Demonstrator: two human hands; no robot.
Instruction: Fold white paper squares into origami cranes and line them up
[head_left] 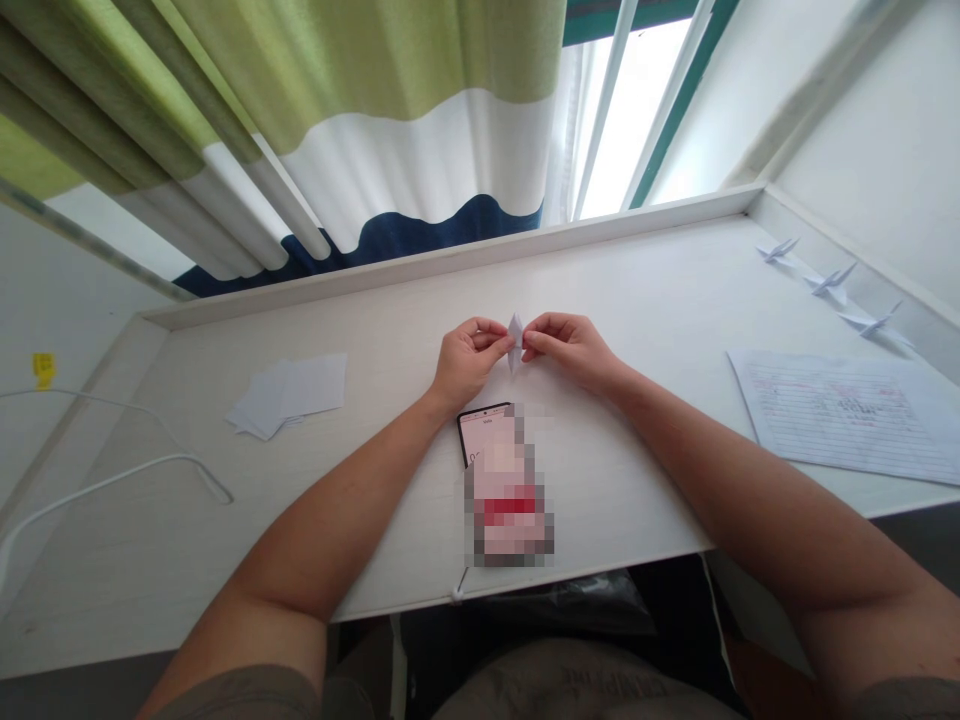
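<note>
Some dark marks, too small to read, show on a yellow tag (43, 371) at the far left, above a white cable (150, 462) that loops over the white worktop (397, 300). Next, blank white paper pieces (289, 393) lie in an overlapping, fanned pile. The left hand (474, 358) pinches the left side of the folded paper (515, 343) between thumb and fingers. A phone (491, 430) lies face up just below; its pale pink screen is largely pixelated, with a red band and part of a large "0" at the left, while the small heading is illegible. The folded paper is held between the two hands near the middle of the worktop: white, plain, narrow and upright, pointed at top and bottom, with crisp creases and a slim diamond outline. At its right edge, the right hand (559, 345) grips with thumb and fingertips close together. Farther right, a ruled sheet (847, 410) bears red and dark handwriting, too blurred to read. Three white paper figures (829, 283) with pointed tips stand in a slanting row beyond it, along the worktop's raised right edge.
</note>
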